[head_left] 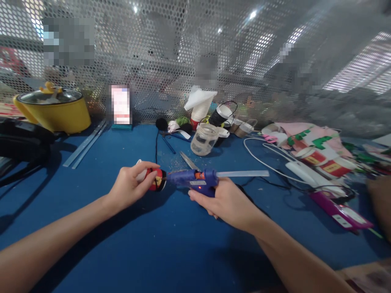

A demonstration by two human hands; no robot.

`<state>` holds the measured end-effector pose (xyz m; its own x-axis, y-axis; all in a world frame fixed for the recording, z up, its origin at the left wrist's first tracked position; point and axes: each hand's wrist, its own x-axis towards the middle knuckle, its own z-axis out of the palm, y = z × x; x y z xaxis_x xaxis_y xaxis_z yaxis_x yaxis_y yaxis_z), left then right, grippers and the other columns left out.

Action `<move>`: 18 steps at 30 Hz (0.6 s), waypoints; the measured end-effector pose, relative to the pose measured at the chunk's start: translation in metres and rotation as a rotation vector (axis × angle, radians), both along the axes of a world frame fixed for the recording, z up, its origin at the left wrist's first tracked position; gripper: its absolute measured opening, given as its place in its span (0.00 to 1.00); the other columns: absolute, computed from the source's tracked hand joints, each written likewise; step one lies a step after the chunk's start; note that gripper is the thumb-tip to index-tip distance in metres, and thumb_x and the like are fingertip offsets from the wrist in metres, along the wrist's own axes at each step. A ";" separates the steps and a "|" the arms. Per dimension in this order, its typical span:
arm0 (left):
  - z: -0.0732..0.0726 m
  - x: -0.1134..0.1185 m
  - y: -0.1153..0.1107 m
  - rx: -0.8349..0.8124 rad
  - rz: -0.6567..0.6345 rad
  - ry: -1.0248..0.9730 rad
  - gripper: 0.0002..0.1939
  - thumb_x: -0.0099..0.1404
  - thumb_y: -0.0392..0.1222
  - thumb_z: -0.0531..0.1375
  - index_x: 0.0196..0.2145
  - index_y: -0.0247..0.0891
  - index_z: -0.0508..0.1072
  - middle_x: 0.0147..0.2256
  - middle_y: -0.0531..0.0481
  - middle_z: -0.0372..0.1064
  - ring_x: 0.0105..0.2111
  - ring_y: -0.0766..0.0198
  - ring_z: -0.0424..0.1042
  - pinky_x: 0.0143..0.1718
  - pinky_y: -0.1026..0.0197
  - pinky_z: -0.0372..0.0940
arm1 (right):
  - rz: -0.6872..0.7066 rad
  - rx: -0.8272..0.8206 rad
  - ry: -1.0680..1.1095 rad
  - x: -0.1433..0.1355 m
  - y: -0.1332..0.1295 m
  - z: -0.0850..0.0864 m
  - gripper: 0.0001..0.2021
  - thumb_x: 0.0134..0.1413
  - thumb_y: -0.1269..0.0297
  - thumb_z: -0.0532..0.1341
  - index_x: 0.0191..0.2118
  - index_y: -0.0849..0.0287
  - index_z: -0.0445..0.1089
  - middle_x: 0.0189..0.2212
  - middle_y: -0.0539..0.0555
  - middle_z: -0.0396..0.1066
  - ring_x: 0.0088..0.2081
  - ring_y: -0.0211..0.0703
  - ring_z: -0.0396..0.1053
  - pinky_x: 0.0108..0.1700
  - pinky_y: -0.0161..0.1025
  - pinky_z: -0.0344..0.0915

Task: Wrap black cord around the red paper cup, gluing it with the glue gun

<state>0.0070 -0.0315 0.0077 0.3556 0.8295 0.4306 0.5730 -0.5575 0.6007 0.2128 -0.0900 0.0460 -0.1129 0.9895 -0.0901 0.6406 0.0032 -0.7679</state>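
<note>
The bare blue tabletop (171,244) between the 2 forearms lies open toward the near edge. Ahead, a clear plastic jar (204,139) and metal scissors (188,160) block the way; rightward, white cables (269,160) and what looks like a purple flat device (339,209) crowd the surface.

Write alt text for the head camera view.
A person's right hand holds a blue glue gun, nozzle at a small red paper cup gripped by the left hand, over a blue table. Behind: yellow pot, clear jar.
</note>
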 end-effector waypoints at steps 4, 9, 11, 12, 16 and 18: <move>0.002 0.001 0.001 -0.023 0.036 -0.042 0.11 0.58 0.42 0.52 0.34 0.35 0.71 0.26 0.50 0.71 0.24 0.67 0.68 0.26 0.66 0.61 | 0.001 -0.054 0.050 -0.001 -0.002 0.002 0.08 0.45 0.62 0.57 0.22 0.59 0.62 0.09 0.43 0.57 0.11 0.31 0.56 0.14 0.28 0.56; 0.002 0.002 0.002 -0.094 0.064 -0.113 0.12 0.57 0.43 0.53 0.35 0.35 0.71 0.28 0.50 0.71 0.25 0.65 0.69 0.26 0.66 0.62 | 0.009 -0.093 0.070 -0.002 -0.003 0.004 0.08 0.44 0.62 0.57 0.22 0.60 0.61 0.09 0.44 0.57 0.11 0.31 0.56 0.13 0.28 0.56; 0.002 0.002 0.003 -0.117 0.073 -0.134 0.12 0.57 0.44 0.53 0.35 0.35 0.71 0.27 0.50 0.71 0.25 0.66 0.68 0.25 0.67 0.62 | 0.007 -0.109 0.090 0.000 -0.003 0.005 0.08 0.44 0.61 0.57 0.23 0.60 0.61 0.10 0.44 0.57 0.12 0.31 0.56 0.14 0.29 0.57; 0.002 0.002 0.003 -0.126 0.079 -0.141 0.13 0.57 0.44 0.53 0.34 0.35 0.71 0.26 0.50 0.71 0.24 0.66 0.68 0.23 0.67 0.61 | 0.014 -0.115 0.116 0.002 -0.002 0.004 0.09 0.45 0.60 0.57 0.24 0.60 0.61 0.10 0.44 0.57 0.12 0.31 0.56 0.15 0.29 0.57; 0.002 0.001 0.006 -0.158 0.103 -0.192 0.13 0.56 0.45 0.54 0.34 0.35 0.71 0.23 0.51 0.69 0.21 0.68 0.65 0.20 0.68 0.59 | 0.027 -0.060 0.301 0.012 0.006 0.003 0.09 0.45 0.60 0.59 0.27 0.61 0.61 0.11 0.43 0.58 0.14 0.30 0.56 0.16 0.28 0.57; 0.002 0.001 0.008 -0.173 0.116 -0.230 0.13 0.56 0.46 0.54 0.34 0.35 0.71 0.22 0.51 0.68 0.20 0.68 0.64 0.19 0.68 0.58 | -0.055 0.008 0.397 0.019 0.014 0.004 0.10 0.43 0.61 0.60 0.27 0.62 0.62 0.13 0.44 0.60 0.15 0.30 0.58 0.18 0.28 0.57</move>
